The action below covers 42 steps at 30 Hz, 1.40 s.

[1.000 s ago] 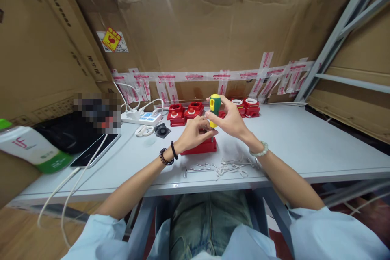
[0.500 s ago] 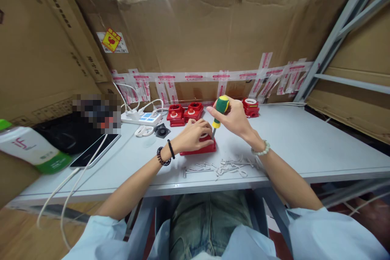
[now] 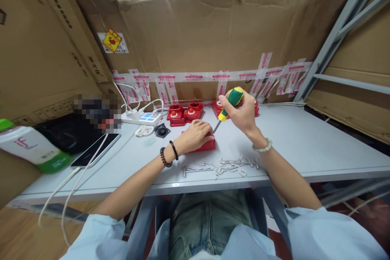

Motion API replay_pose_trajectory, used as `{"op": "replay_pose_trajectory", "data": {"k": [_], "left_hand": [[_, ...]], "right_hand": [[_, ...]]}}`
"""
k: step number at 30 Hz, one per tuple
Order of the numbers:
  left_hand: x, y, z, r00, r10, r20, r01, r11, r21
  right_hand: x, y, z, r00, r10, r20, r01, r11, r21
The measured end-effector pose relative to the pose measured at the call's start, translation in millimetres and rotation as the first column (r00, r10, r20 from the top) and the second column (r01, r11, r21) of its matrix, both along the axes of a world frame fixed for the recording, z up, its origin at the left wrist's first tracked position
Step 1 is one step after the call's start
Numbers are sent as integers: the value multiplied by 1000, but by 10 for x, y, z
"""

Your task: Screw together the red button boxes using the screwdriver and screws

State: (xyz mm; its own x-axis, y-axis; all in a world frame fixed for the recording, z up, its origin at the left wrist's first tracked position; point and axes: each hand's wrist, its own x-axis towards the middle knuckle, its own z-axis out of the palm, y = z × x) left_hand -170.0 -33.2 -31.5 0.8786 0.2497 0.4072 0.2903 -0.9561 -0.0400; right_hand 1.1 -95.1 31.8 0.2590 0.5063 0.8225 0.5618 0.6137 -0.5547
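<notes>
Tabletop point(image 3: 304, 142) first: the red block point(image 3: 209, 145) I'm working on sits approx mid-width, nearer the front edge than the back, long axis running L–R, roughly parallel w/ the front edge. My L hand point(image 3: 194, 135) is the nearer one, clamped over its top, fingers covering most of it. My R hand point(image 3: 240, 113) is up off the tabletop, beyond the block's R end & a bit toward the back edge, gripped round the driver point(image 3: 235, 96). Hands are apart, w/ only the shaft bridging the gap. Driver's long axis slants: handle up & R, shaft down & L to the block's back R corner, by my L fingertips; can't tell if the tip's seated. Counts, big to small: 1 bottle point(image 3: 33, 148) tilted at the tabletop's L end; 1 phone point(image 3: 88, 155) beside it; 1 power strip point(image 3: 143, 118) by the back edge, L side; 2 more blocks point(image 3: 185, 113) along the back edge, plus more red point(image 3: 217, 109) partly behind my R hand, no. unclear; 1 driver; 1 fan point(image 3: 162, 131), L of my block; 2 white loops point(image 3: 144, 131) next to it; screws point(image 3: 234, 164) strewn along the front edge, too tangled to count.
</notes>
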Motion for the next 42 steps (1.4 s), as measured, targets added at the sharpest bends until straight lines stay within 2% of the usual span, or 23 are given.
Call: {"op": "replay_pose_trajectory", "data": {"k": [6, 12, 14, 21, 27, 34, 42], "left_hand": [[101, -56, -99, 997, 73, -15, -70, 987, 145], [140, -60, -100, 993, 99, -62, -82, 968, 238], [126, -55, -89, 994, 88, -65, -73, 975, 209], [20, -47, -57, 997, 35, 75, -32, 999, -43], [-83, -51, 40, 996, -77, 47, 84, 984, -155], [-77, -42, 84, 995, -92, 42, 98, 978, -186], [-17, -46, 82, 998, -31, -46, 29, 999, -31]], "right_hand": [[11, 26, -30, 1000, -4, 22, 4, 1000, -10], [16, 31, -34, 998, -19, 53, 19, 1000, -4], [21, 38, -40, 998, -16, 59, 16, 1000, 9], [39, 44, -55, 997, -36, 67, 35, 999, 10], [37, 42, -48, 997, -39, 66, 38, 999, 19], [35, 47, -51, 994, -64, 89, 63, 998, 12], [22, 46, -59, 994, -37, 104, 38, 999, -5]]}}
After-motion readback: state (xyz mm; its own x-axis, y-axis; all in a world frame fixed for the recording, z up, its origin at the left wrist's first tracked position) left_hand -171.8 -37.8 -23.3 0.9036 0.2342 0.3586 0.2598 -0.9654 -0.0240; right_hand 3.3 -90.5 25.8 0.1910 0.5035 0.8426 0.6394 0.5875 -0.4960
